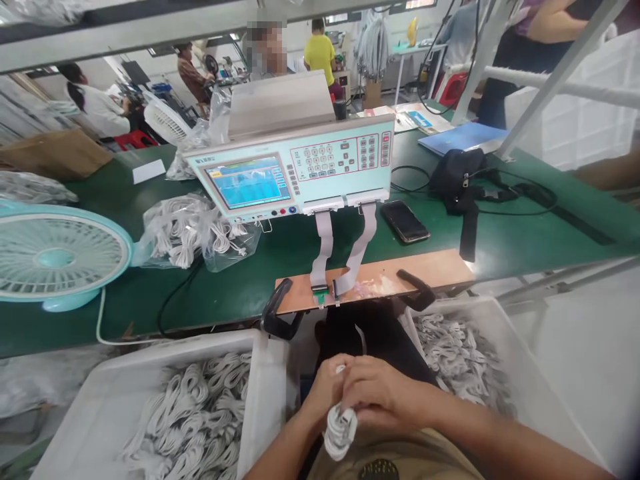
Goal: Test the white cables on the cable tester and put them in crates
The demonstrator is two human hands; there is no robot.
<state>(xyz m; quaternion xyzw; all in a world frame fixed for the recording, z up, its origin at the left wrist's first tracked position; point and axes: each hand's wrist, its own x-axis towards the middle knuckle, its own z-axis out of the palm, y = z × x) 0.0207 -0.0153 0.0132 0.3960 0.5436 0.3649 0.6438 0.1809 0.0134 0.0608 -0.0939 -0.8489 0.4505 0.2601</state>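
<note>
Close to my body, both hands are closed around a coiled white cable [341,433]. Its looped bundle hangs below the fingers, and a thin loose end points up above them. My left hand [327,387] grips the bundle from the left side. Over the top of it lies my right hand [373,387], its fingers curled on the same cable. The connectors, if any, are hidden by the fingers. Ahead, a wooden board [400,279] holds two small connector sockets, wired by grey ribbon cables [324,247] to a tester with a lit screen [250,181].
White bins [257,373] full of coiled cables flank my lap. Black clamps [280,310] hold the board to the green table [230,300]. A phone [405,221], a black bag [456,177], bagged cables [183,230] and a fan [60,257] lie around the tester. People work beyond.
</note>
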